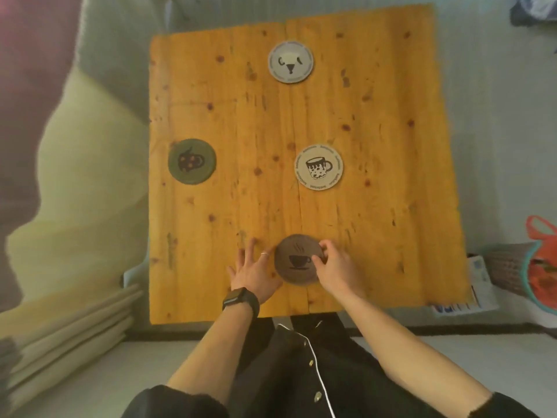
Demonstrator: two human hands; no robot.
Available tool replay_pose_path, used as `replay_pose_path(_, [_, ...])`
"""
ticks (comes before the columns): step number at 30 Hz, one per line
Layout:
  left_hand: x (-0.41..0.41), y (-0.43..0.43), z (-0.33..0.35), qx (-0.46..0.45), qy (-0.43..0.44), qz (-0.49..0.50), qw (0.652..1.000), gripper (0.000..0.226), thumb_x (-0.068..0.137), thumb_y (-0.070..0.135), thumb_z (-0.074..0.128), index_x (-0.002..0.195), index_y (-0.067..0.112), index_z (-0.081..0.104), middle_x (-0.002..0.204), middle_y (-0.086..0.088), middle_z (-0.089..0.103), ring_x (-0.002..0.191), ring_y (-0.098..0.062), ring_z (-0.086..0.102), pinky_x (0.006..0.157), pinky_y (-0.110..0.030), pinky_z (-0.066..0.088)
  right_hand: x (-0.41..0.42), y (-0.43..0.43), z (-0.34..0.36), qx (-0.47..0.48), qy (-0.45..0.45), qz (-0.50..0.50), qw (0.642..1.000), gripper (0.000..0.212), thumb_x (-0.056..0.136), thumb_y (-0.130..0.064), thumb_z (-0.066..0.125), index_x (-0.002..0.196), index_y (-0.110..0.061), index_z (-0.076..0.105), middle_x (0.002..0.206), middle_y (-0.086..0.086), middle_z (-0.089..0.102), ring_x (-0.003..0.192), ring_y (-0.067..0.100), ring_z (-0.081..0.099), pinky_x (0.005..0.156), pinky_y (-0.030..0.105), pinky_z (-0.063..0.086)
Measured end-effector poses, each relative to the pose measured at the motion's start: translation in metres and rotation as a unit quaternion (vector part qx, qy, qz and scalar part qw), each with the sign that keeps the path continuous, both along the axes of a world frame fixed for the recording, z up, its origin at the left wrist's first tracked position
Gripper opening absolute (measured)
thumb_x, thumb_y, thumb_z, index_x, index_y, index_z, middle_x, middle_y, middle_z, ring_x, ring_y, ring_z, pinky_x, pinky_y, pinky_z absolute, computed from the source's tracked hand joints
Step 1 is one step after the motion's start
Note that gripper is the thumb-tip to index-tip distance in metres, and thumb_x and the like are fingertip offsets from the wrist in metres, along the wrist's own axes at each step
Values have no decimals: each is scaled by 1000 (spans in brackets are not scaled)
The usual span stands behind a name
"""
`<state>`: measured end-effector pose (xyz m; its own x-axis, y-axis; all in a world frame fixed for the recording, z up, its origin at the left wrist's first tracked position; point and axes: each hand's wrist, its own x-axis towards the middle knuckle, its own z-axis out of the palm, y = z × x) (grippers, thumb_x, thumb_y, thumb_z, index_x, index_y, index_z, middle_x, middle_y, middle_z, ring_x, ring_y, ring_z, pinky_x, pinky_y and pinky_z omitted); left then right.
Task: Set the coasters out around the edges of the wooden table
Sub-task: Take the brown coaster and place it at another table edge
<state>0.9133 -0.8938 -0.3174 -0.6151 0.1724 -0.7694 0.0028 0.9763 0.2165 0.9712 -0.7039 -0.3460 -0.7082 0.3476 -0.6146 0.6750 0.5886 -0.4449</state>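
Observation:
A square wooden table [391, 116] fills the view. A brown coaster [294, 254] with a cup print lies near its front edge. My right hand [334, 267] pinches the brown coaster's right rim. My left hand [256, 267] rests flat on the wood, fingers spread, touching the coaster's left side. A green coaster [192, 161] sits at the left edge. At the far edge lies a grey coaster [290, 61]. A beige coaster [318, 166] with a mug print lies right of the table's middle.
A pale cushion or sofa [84, 176] runs along the table's left side, with folded fabric [66, 336] below it. To the right on the floor stand a woven basket [506, 263], a red mesh bag [542, 267] and papers [479, 285].

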Motion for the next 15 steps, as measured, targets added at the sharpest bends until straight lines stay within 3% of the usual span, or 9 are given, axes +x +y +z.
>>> replay_pose_path(3, [19,4,-2,0,7,44,999,79,80,51,65,146,47,21,163,7,-7,149,-30,-4,111,-67,19,5,1,-2,-4,11,28,1000,27,97,-36,57,122,-28,51,105,-5,55,88,16,55,66,30,43])
replay_pose_path(9, [37,5,-4,0,34,65,997,78,80,43,68,145,46,23,163,6,-6,149,-30,-4,109,-69,20,15,2,0,0,10,36,999,30,95,-36,61,122,-30,50,107,-3,54,92,21,57,74,37,52])
replay_pose_path(15, [37,8,4,2,-25,75,997,78,81,36,70,145,44,26,163,7,-4,148,-32,-1,107,-71,21,29,2,6,-8,-6,37,999,39,97,-26,59,134,-28,47,117,4,55,99,24,57,77,35,48])
